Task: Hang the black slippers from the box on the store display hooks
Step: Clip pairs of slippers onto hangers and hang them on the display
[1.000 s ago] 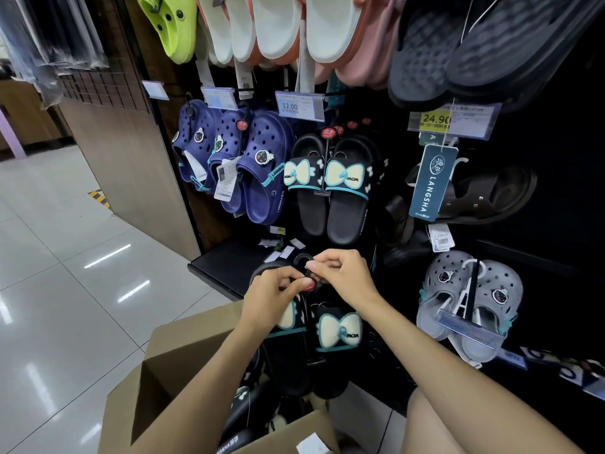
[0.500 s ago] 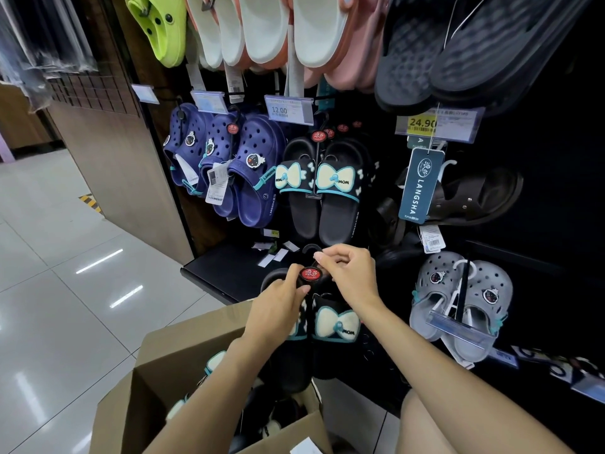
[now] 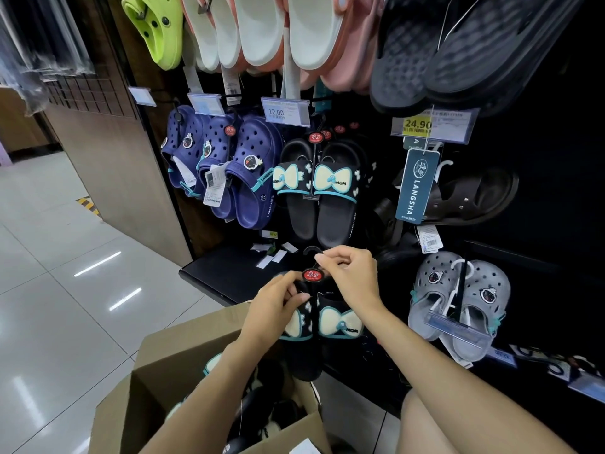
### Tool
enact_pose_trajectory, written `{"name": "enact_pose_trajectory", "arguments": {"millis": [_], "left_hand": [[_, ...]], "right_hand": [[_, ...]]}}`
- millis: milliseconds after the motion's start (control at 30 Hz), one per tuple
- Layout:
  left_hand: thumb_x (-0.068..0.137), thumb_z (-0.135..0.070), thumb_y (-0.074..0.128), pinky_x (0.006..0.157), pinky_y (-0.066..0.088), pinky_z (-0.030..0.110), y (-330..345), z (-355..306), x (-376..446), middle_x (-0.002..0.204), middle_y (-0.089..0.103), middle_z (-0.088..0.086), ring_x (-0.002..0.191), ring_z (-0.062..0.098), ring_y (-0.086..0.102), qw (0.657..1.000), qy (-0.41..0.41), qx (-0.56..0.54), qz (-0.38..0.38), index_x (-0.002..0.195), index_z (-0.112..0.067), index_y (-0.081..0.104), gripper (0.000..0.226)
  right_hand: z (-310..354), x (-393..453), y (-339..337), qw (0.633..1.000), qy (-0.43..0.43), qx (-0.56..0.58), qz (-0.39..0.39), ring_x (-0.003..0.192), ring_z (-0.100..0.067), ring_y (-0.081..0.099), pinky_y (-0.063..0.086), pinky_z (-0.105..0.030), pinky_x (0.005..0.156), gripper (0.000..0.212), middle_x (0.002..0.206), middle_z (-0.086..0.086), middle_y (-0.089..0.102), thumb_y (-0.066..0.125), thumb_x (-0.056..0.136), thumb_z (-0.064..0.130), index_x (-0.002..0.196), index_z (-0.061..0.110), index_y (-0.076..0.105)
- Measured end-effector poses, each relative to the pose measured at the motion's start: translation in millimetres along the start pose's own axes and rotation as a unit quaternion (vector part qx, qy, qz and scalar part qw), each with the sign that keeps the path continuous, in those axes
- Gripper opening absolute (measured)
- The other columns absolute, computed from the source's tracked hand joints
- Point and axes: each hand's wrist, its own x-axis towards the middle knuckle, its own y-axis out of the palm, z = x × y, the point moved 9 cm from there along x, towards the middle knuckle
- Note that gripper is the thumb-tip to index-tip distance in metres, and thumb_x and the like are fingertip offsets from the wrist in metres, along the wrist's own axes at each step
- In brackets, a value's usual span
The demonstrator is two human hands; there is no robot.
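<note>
Nearest to the camera, an open cardboard box [image 3: 183, 362] stood on the floor, and inside it more black slippers [image 3: 262, 407] lay in a dark pile. Both forearms reached over the box. The left hand [image 3: 275, 312] was closed on the top of a held pair of black slippers [image 3: 330, 326] with cream bows and teal edges, its fingers pressed against the left slipper. The right hand [image 3: 352, 276] pinched the top of the plastic hanger of this pair, just beside the round red badge [image 3: 312, 275], with thumb and forefinger narrow together. The pair hung upright between the two hands, above the box and in front of the black shelf ledge [image 3: 222, 273].

Just above the right hand, a small dark hook [image 3: 311, 250] curved; whether it belonged to the hanger or to the wall I could not tell. Higher on the wall, an identical pair [image 3: 319, 194] already hung below a price label [image 3: 284, 112] reading 12.00. Navy clogs [image 3: 248, 172] hung at its left, grey clogs [image 3: 458, 303] lower at the right. On the top row were a lime clog [image 3: 157, 27] and white soles [image 3: 262, 27].
</note>
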Motion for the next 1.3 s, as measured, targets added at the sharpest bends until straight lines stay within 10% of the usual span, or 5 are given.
{"name": "enact_pose_trajectory", "arguments": {"millis": [267,733,900,1300], "left_hand": [[0.092,-0.023,0.067,0.074,0.049,0.023,-3,18,3,0.079,0.073,0.003,0.073,0.008,0.062,0.957,-0.138,-0.249,-0.052,0.087,-0.021,0.075,0.01],[0.091,-0.015,0.068,0.065,0.046,0.005,-16,-3,35,0.074,0.073,-0.002,0.07,0.003,0.066,0.94,-0.162,-0.256,-0.16,0.09,-0.013,0.075,0.008],[0.09,-0.021,0.069,0.077,0.054,0.023,-26,-13,46,0.076,0.076,-0.002,0.078,0.007,0.072,0.942,-0.126,-0.272,-0.151,0.088,-0.02,0.076,0.007],[0.085,-0.033,0.073,0.094,0.044,0.037,-75,-42,95,0.118,0.058,-0.004,0.113,0.021,0.051,0.984,-0.001,0.075,-0.159,0.12,-0.026,0.063,0.037]], "right_hand": [[7,-6,8,1.0,-0.004,0.007,0.027,0.069,-0.01,0.073,0.06,-0.038,0.074,0.006,0.067,0.004,0.074,0.078,0.081,0.026,0.075,0.024,0.077],[6,2,4,0.999,0.019,0.009,0.045,0.065,-0.013,0.073,0.061,-0.028,0.067,0.003,0.071,-0.002,0.075,0.078,0.084,0.013,0.086,0.013,0.076],[16,17,-1,0.999,0.007,0.021,0.035,0.068,-0.009,0.074,0.062,-0.036,0.074,0.006,0.069,0.003,0.075,0.077,0.083,0.023,0.086,0.017,0.078],[62,81,-10,0.985,0.033,0.169,-0.015,0.067,-0.021,0.075,0.058,-0.02,0.059,0.013,0.07,-0.014,0.074,0.077,0.083,0.01,0.085,-0.003,0.075]]}}
